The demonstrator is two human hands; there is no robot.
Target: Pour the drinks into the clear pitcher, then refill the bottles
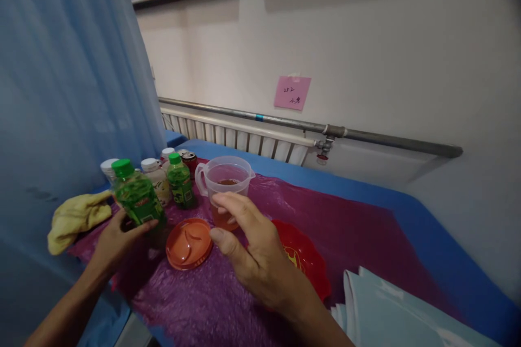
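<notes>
My left hand is wrapped round the lower part of a green-capped drink bottle, which leans slightly to the left. My right hand has its fingers apart and holds nothing; it hovers in front of a clear plastic measuring jug with brown liquid in it, partly hiding the jug. Between the hands lies an orange lid. Right of my right hand, partly behind it, sits a red scalloped dish with a yellow design.
Behind the held bottle stand another green bottle, several white-capped bottles and a dark red can. A yellow cloth lies at the left by the blue curtain. Folded light-blue sheets are at the front right.
</notes>
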